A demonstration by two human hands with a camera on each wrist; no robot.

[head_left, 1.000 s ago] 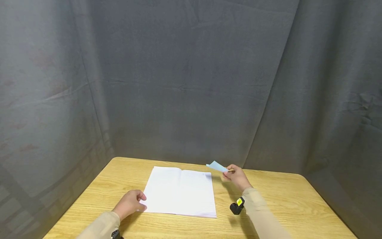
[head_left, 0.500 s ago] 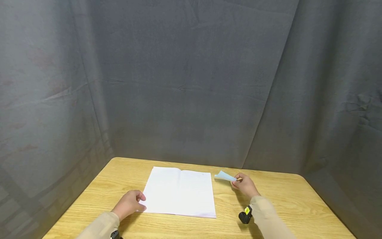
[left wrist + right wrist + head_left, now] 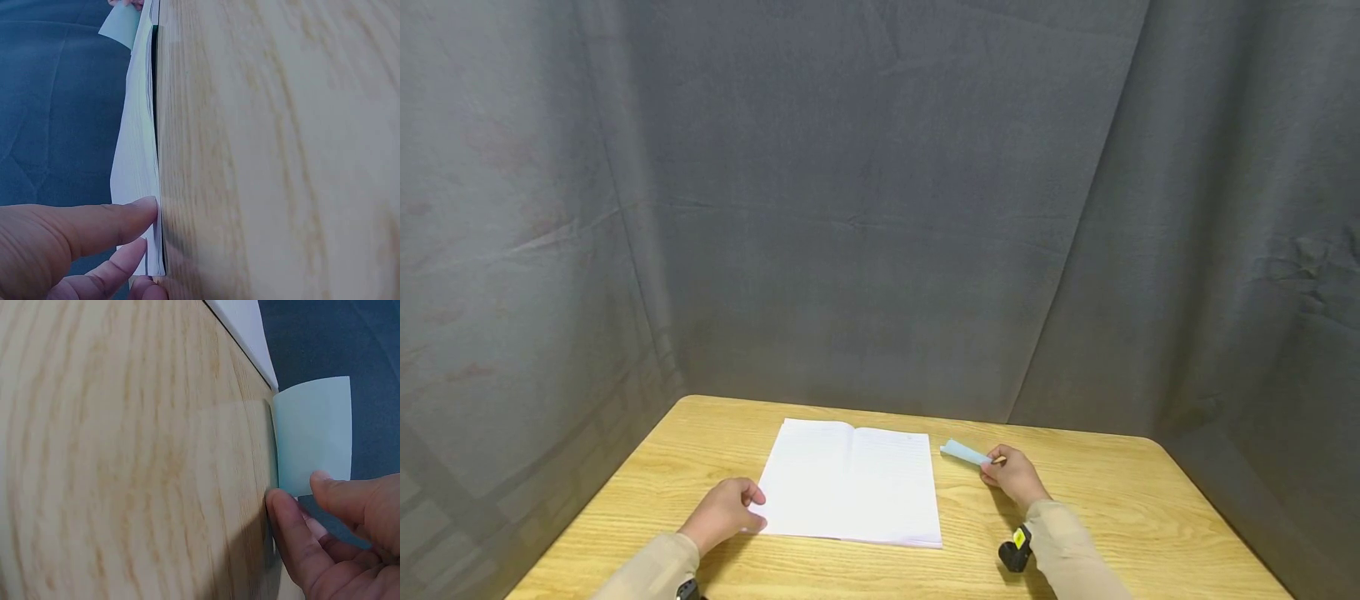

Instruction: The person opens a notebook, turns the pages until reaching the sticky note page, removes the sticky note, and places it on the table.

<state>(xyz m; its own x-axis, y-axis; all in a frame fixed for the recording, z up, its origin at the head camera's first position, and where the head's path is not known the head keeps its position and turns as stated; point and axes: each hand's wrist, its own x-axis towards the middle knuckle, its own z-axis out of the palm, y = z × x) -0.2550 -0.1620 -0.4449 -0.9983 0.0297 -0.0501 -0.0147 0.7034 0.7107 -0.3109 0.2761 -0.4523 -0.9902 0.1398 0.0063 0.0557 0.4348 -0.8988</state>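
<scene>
An open notebook [image 3: 850, 483] with white lined pages lies flat on the wooden table. At its lower left corner rests my left hand [image 3: 724, 514]; in the left wrist view the thumb [image 3: 134, 224] lies on the page close to the edge, other fingertips beside it. To the right of the notebook, my right hand [image 3: 1015, 477] pinches a light blue sticky note [image 3: 964, 452] between thumb and fingers. The right wrist view shows the sticky note [image 3: 315, 434] curving up, its lower edge close over the table.
The wooden table [image 3: 1120, 517] has rounded far corners and extends on both sides of the notebook. Grey cloth [image 3: 865, 208] hangs behind and at both sides of the table. A black wrist camera [image 3: 1015, 552] sits at the right sleeve.
My right hand has moved right and down with the sticky note, from beside the notebook's far right corner to close over the table. My left hand stays nearly still at the notebook's corner.
</scene>
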